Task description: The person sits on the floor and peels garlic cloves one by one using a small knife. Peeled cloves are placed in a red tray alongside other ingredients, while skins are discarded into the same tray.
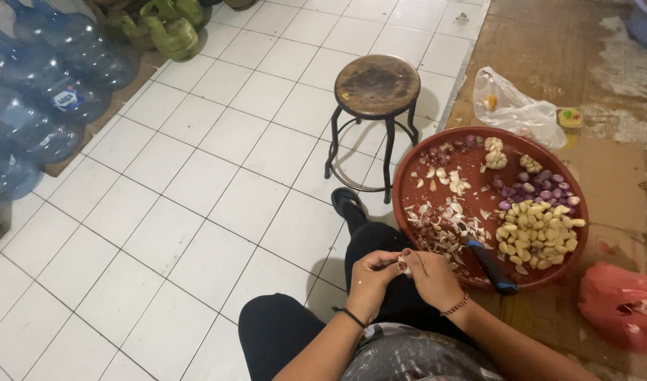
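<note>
We pinch a small pale garlic clove [402, 264] between both hands above our lap: the left hand [371, 276] clenches it from one side, and the right hand [431, 277] grips it with its fingertips. Just to our right sits a round red plastic tray [408, 180] with a heap of peeled cloves [531, 236], purple shallots [539, 187], papery skins [447, 222] and a blue-handled knife [493, 268]. A round wooden stool [377, 86] stands on the white tiled floor [196, 176].

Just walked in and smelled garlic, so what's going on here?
A seated person is peeling a garlic clove, pinched between the left hand and right hand over the lap. Beside them, a round red tray holds a pile of peeled cloves, purple shallots, loose skins and a blue-handled knife. A wooden stool stands ahead.
</note>
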